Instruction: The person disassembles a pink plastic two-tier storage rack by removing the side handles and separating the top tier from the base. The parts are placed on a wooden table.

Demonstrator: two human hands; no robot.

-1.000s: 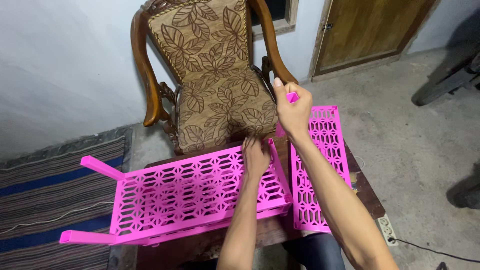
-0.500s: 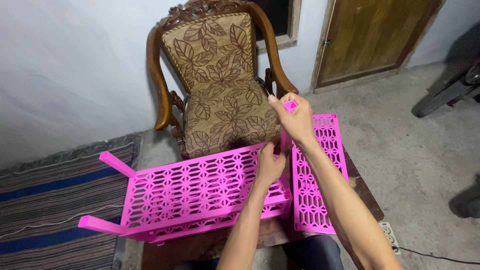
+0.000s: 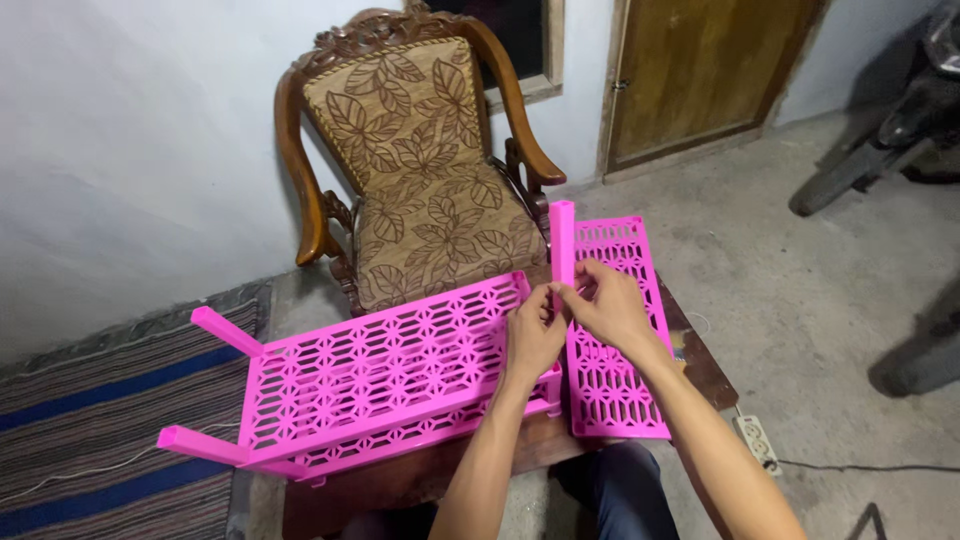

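- On the low wooden table [image 3: 700,365]: my left hand [image 3: 533,335] and right hand [image 3: 605,300] both pinch the upright pink post [image 3: 562,245] at the pink shelf [image 3: 390,375] corner.
- Risk: post could tilt or slip out of the socket if fingers ease off unevenly.
- Count: 2 hands, 3 posts visible, 2 latticed panels incl. the loose panel [image 3: 612,370], 1 armchair [image 3: 420,170].
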